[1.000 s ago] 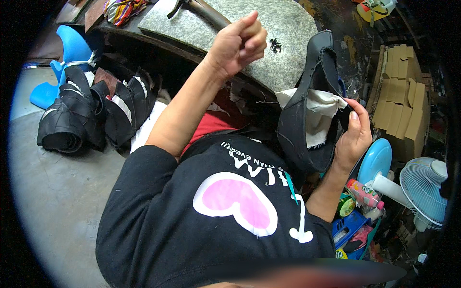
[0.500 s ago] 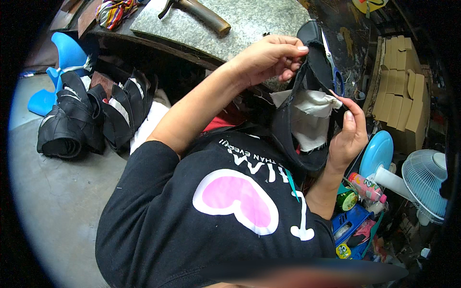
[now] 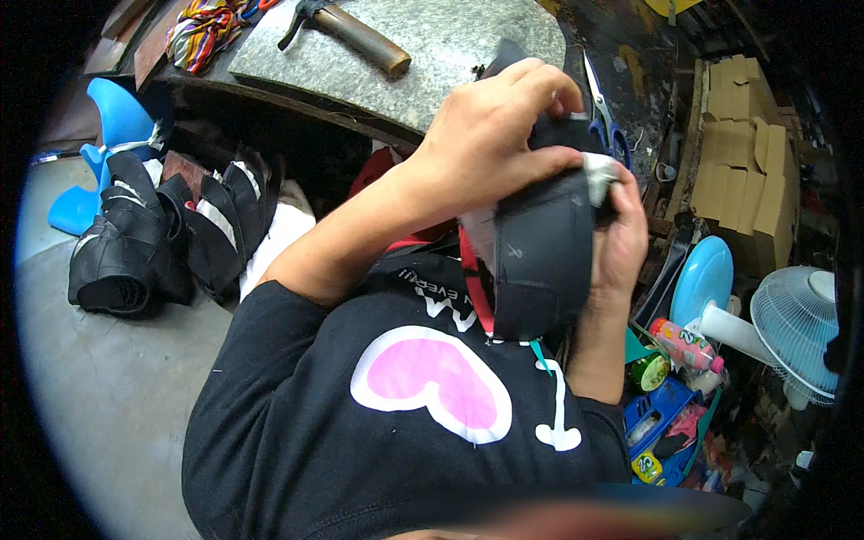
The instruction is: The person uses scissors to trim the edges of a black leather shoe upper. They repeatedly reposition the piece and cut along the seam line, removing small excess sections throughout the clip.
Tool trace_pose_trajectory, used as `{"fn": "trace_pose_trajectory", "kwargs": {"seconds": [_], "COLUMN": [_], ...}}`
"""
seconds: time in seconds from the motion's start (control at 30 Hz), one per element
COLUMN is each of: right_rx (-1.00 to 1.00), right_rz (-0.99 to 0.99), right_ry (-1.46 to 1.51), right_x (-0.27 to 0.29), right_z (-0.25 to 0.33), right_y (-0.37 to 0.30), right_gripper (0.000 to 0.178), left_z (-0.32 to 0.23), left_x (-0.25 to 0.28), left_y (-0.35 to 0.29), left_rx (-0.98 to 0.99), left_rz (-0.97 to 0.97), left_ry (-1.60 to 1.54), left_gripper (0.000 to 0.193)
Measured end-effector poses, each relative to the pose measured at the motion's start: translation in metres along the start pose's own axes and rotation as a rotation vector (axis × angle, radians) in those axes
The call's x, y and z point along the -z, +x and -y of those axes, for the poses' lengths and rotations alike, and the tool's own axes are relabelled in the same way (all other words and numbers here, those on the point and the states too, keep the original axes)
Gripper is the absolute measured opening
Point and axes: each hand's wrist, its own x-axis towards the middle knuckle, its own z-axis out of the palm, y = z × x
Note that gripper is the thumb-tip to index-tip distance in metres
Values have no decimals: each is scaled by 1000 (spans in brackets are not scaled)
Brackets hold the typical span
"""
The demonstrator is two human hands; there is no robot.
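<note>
From where I stand, the person has a black shoe upper (image 3: 544, 252) up in front of the chest, between both hands and clear of the floor. The left hand (image 3: 508, 135) reaches across and grips it from above, fingers bent over its far end, the thumb pressed along the near side. The right hand (image 3: 619, 238) holds it from the right, fingers curled in against a scrap of white cloth (image 3: 598, 175) that sticks out at the edge; its thumb is hidden from me.

Just beyond the hands, scissors (image 3: 605, 117) with blue handles lie on the dark surface (image 3: 634, 54), their blades pointing away from the person. To the left is a speckled grey stone slab (image 3: 450, 40), and a hammer (image 3: 364, 40) rests on it, its wooden handle angled toward the person. A striped cloth (image 3: 202, 36) is bunched beyond the slab's left end.

Down on the left, a pile of black shoe pieces (image 3: 130, 256) sits near a bright blue plastic thing (image 3: 117, 112). On the right I see stacked cardboard boxes (image 3: 747, 144), and nearer the person a white and blue fan (image 3: 796, 333) beside a pink bottle (image 3: 686, 345).
</note>
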Motion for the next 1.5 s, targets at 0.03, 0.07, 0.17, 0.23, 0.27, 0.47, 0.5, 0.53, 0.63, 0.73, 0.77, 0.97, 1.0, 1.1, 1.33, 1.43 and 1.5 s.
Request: {"fn": "trace_pose_trajectory", "kwargs": {"seconds": [0.03,0.07,0.17,0.23,0.27,0.47,0.5,0.53,0.63,0.73,0.77,0.97,1.0,1.1,1.33,1.43,1.5], "right_rx": [-14,12,93,292,349,676,694,716,702,715,735,432,536,728,931,940,771], "right_rz": [18,21,-15,6,-17,179,160,147,157,146,149,-74,-20,147,170,82,-15], "right_ry": [-110,-199,-667,-620,-690,-1449,-1509,-1565,-1653,-1591,-1549,-1076,-1143,-1380,-1549,-1445,-1144], "right_x": [-1,-2,4,4,3,-28,-32,-34,-31,-22,-19,-6,-8,-20,-27,-23,-18], "right_z": [-9,-17,-13,-3,3,7,3,1,-4,-12,-14,7,9,8,-12,-21,-18], "right_y": [2,4,8,9,11,32,34,38,51,64,68,78,75,70,86,88,89], "right_gripper": [26,26,29,26,25,33,32,31,24,19,18,11,13,25,13,14,19], "left_z": [4,9,24,33,38,47,47,48,49,50,50,47,47,48,48,48,48], "left_x": [-4,-8,-23,-30,-32,-38,-38,-38,-38,-36,-35,-33,-33,-33,-38,-37,-36], "left_y": [-1,-1,-11,-18,-20,-24,-24,-24,-22,-21,-20,-18,-18,-17,-19,-19,-19], "left_rx": [9,45,58,59,36,43,38,35,40,94,118,185,184,181,134,136,128], "left_rz": [-35,-53,-142,-131,-165,-184,-188,-192,-193,-154,-140,-88,-83,-85,-131,-123,-116], "left_ry": [78,100,46,-57,-54,-95,-102,-108,-125,-153,-164,-180,-180,-195,-200,-196,-190], "left_gripper": [52,57,57,44,40,32,31,31,30,29,29,28,28,28,26,26,26]}}
